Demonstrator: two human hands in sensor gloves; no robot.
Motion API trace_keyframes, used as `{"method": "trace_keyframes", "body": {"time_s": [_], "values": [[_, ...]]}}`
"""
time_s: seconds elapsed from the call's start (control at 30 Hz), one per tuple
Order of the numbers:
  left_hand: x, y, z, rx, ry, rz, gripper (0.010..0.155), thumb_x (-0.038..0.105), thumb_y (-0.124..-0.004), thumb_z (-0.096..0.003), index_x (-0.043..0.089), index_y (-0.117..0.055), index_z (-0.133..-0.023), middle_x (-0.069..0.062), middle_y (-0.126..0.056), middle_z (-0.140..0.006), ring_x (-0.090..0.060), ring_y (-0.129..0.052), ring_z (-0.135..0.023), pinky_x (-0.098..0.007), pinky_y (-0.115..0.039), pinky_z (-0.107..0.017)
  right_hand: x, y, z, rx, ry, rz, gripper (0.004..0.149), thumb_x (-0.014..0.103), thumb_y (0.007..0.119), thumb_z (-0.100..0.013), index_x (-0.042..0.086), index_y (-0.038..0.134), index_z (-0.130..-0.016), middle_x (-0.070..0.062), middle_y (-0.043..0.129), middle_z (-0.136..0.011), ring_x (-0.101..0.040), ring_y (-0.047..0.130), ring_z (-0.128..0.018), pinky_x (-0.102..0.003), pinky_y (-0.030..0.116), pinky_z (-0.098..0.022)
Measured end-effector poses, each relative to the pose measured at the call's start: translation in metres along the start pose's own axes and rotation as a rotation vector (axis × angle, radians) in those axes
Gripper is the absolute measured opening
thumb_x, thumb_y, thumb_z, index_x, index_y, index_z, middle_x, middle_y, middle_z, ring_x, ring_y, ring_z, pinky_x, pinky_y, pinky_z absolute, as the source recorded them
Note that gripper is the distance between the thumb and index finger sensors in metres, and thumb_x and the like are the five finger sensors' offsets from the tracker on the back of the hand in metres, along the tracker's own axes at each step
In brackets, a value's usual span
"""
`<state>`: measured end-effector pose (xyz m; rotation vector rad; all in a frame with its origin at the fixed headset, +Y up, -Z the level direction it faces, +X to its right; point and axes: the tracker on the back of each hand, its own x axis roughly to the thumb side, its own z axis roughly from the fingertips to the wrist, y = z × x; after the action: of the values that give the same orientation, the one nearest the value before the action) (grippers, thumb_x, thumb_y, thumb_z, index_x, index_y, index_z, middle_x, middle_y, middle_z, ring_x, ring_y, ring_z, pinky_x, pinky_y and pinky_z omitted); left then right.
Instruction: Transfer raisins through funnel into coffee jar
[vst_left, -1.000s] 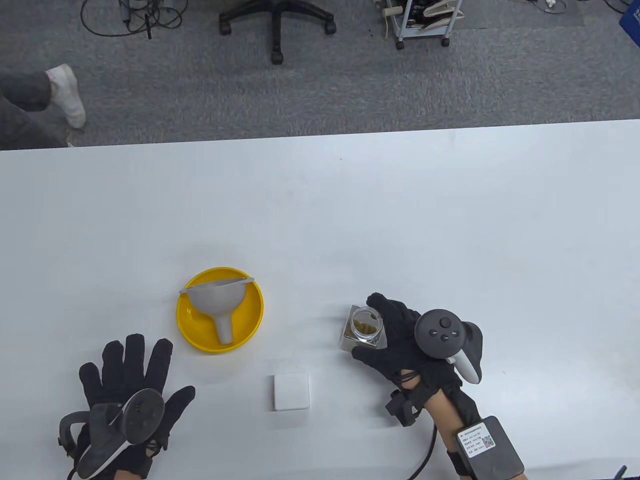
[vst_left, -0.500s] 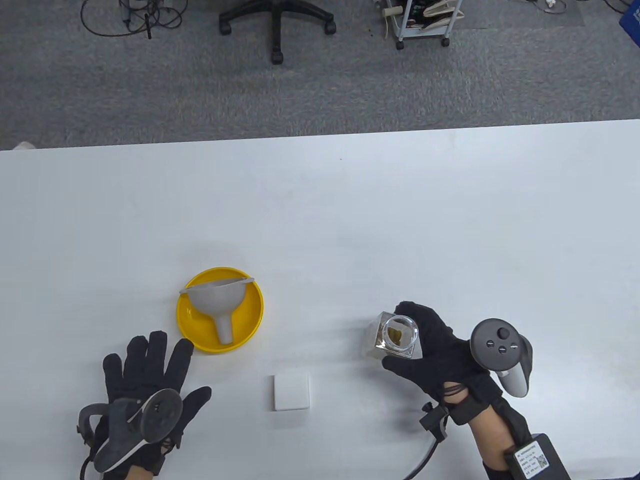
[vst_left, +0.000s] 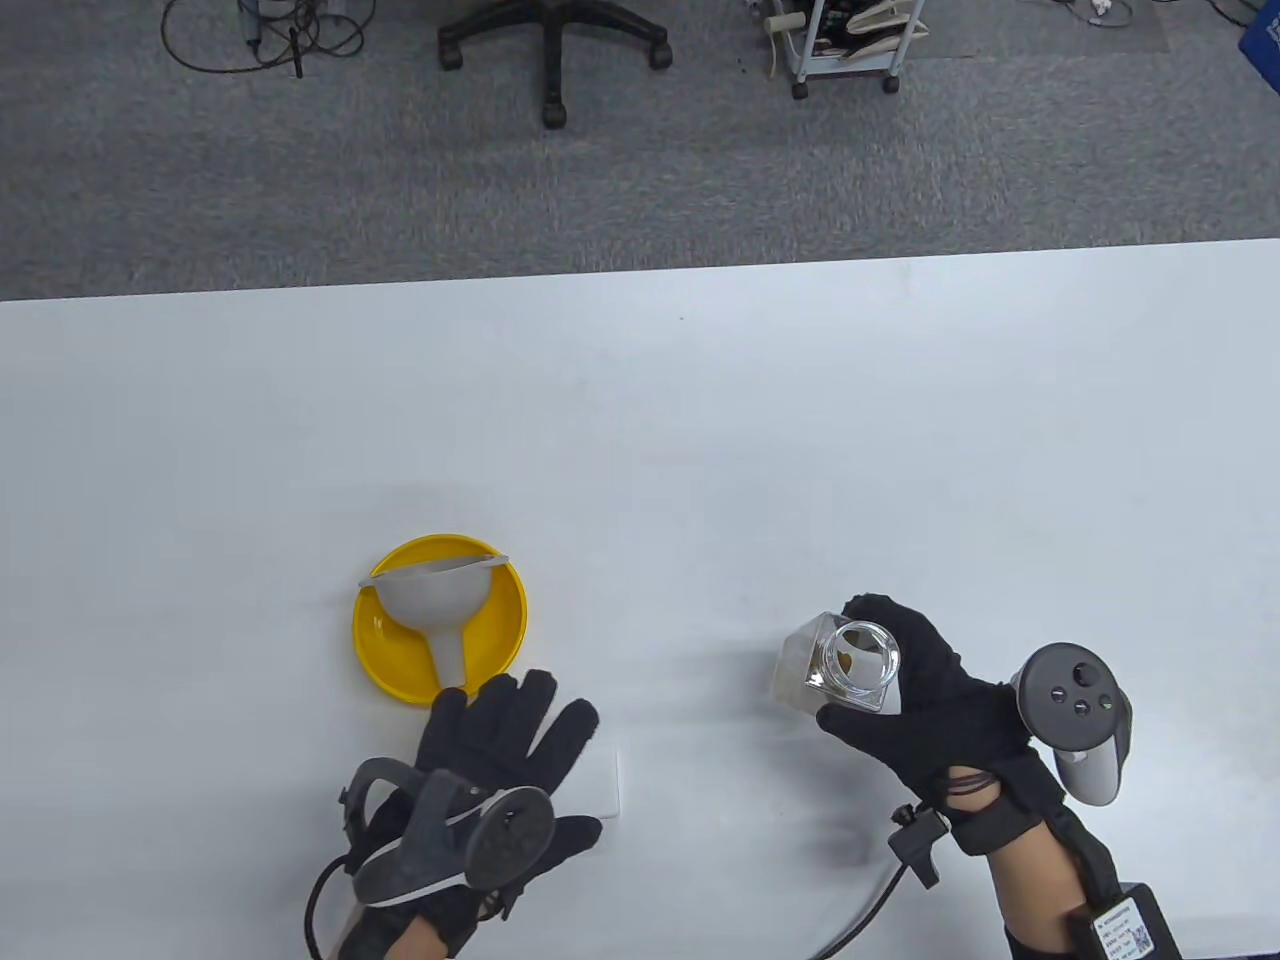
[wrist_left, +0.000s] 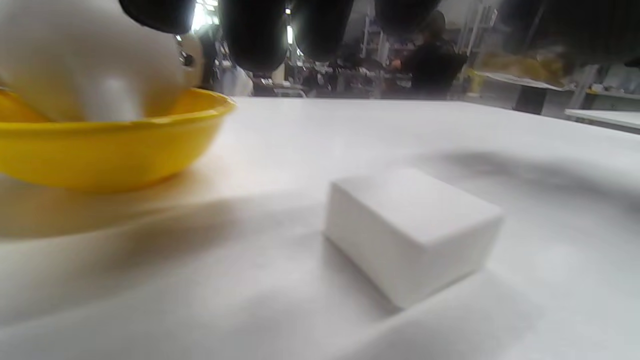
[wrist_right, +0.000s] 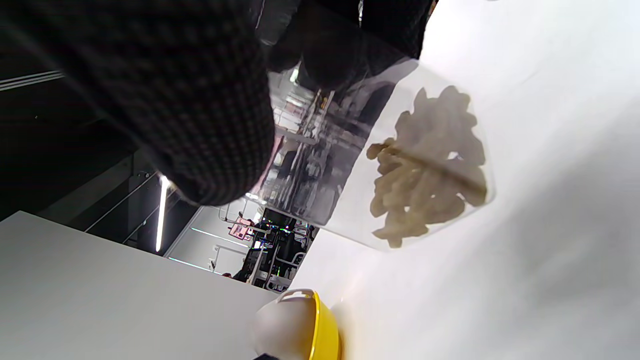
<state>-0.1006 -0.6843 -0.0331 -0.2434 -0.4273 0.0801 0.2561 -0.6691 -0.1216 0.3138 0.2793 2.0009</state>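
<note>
My right hand (vst_left: 872, 690) grips a square clear glass jar (vst_left: 805, 668) and holds it tilted, a little above the table. The jar's round mouth faces up. In the right wrist view a small heap of pale raisins (wrist_right: 425, 170) lies against its bottom. A grey funnel (vst_left: 432, 598) lies on its side in a yellow bowl (vst_left: 505, 610). My left hand (vst_left: 510, 730) is open with fingers spread, just below the bowl, above a white block (wrist_left: 410, 230). The left wrist view shows its fingertips (wrist_left: 255, 35) clear of the block.
The bowl (wrist_left: 100, 150) and funnel (wrist_left: 75, 75) show at the left of the left wrist view, close to the block. The white table (vst_left: 700, 420) stretches wide behind the objects. Its front edge is near my wrists.
My right hand has lifted the jar and carried it to the right and nearer me. My left hand has moved right, from beside the bowl to above the white block.
</note>
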Motion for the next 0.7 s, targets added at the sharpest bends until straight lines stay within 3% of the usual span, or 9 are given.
{"method": "trace_keyframes", "body": {"time_s": [0.23, 0.7], "values": [[0.025, -0.016, -0.029, -0.182, -0.040, -0.033, 0.086, 0.070, -0.085, -0.0345, 0.047, -0.046, -0.108, -0.001, -0.055, -0.123, -0.042, -0.064, -0.109, -0.067, -0.052, -0.077, -0.001, 0.000, 0.000, 0.014, 0.007, 0.036, 0.090, 0.042, 0.106, -0.033, 0.027, 0.052, -0.103, -0.006, 0.062, -0.111, -0.037, 0.067, -0.102, -0.075, 0.043, -0.072], [0.019, -0.037, -0.036, -0.214, -0.018, -0.118, 0.083, 0.055, -0.094, -0.0363, 0.043, -0.051, -0.106, 0.000, -0.060, -0.119, -0.034, -0.076, -0.102, -0.057, -0.060, -0.077, 0.001, 0.007, -0.001, 0.031, 0.000, 0.059, 0.090, 0.042, 0.105, -0.033, 0.026, 0.052, -0.103, -0.006, 0.062, -0.110, -0.037, 0.067, -0.102, -0.074, 0.043, -0.072]]}}
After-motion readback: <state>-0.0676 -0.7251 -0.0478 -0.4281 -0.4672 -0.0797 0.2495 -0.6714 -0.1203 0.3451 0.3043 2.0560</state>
